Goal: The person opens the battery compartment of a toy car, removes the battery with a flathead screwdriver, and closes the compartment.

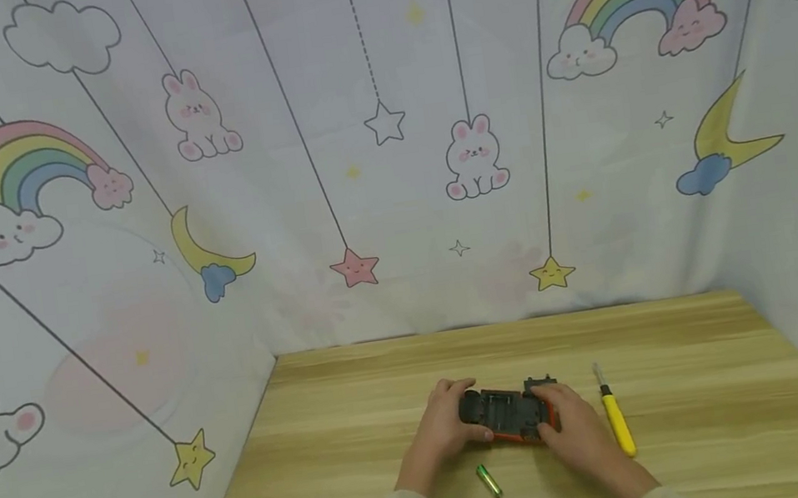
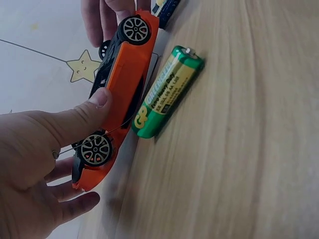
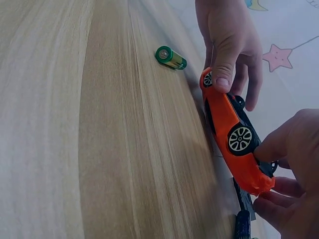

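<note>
A toy car [image 1: 513, 414] with an orange body and black underside is upside down between my two hands, wheels upward. My left hand [image 1: 443, 426] grips its left end, the thumb on the orange side [image 2: 122, 92] in the left wrist view. At the other end my right hand [image 1: 576, 431] holds the car, thumb near a wheel [image 3: 240, 139] in the right wrist view. Just in front of the car, a green AA battery [image 1: 488, 481] lies on the table. Behind the right end sits a small flat black part [image 1: 540, 383], partly hidden.
A screwdriver [image 1: 616, 415] with a yellow handle lies right of my right hand, tip toward the back. Beside the flat black part shows a dark blue object [image 3: 242, 224], cut off by the frame. Printed cloth walls [image 1: 407, 197] enclose the wooden table [image 1: 331, 426].
</note>
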The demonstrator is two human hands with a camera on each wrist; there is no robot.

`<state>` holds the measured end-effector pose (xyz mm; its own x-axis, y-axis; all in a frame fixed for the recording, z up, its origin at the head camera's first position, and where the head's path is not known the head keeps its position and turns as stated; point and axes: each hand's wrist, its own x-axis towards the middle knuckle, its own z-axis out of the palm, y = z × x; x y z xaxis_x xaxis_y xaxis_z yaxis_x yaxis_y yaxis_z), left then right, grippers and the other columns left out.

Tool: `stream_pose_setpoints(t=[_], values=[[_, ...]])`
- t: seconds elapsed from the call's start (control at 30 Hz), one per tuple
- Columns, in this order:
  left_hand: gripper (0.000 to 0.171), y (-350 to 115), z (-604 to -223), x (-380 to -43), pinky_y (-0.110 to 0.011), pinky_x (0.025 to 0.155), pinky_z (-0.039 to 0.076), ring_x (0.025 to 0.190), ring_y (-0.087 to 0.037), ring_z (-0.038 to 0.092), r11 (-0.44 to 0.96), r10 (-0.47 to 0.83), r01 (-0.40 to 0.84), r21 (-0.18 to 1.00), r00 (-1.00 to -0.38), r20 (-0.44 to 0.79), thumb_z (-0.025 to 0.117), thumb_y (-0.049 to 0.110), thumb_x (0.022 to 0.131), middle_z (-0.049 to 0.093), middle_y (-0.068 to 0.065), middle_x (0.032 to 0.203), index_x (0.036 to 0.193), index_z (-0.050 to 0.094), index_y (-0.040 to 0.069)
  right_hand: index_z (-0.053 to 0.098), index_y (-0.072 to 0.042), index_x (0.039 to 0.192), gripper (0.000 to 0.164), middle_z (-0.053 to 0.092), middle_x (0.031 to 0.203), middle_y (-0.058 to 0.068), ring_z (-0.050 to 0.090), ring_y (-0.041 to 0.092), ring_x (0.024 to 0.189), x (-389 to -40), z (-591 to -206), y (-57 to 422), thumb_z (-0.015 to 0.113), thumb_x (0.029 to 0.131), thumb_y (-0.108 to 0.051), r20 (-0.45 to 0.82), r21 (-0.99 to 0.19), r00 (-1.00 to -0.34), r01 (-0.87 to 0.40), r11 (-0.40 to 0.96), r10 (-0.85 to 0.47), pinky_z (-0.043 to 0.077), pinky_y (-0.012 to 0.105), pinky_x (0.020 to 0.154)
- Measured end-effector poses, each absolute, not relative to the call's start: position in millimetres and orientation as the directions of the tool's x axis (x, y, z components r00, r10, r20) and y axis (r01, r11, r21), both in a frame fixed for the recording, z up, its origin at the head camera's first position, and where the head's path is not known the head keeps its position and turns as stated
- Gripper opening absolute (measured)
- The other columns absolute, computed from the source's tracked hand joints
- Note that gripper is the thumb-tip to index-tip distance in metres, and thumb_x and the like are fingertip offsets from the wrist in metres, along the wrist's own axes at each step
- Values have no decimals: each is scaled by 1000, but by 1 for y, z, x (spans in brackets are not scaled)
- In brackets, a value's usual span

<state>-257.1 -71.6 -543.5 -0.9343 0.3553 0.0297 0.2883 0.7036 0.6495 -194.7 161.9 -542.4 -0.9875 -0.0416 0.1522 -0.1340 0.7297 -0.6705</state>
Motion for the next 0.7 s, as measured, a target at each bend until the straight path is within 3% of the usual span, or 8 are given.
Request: stream_pose_setpoints(t=[0.17,0.7], values=[[92,-71,-542,-257,-53,106,49,133,-34,51,701,363,295,650,-931,31,94,31,72,52,-11,145,151,49,15,56,-5,144,60,51,150,21,50,45,137,-195,-540,160,73,87,-7,133,-679,-990,-126,724,-48,40,63,112],[92,-69,-545,-260,-55,109,46,134,-37,50,690,318,281,667,-945,70,95,31,72,50,-15,146,151,50,13,60,-4,140,64,57,138,19,58,38,127,-197,-542,160,78,79,-12,81,-659,-997,-57,750,-5,47,60,106]])
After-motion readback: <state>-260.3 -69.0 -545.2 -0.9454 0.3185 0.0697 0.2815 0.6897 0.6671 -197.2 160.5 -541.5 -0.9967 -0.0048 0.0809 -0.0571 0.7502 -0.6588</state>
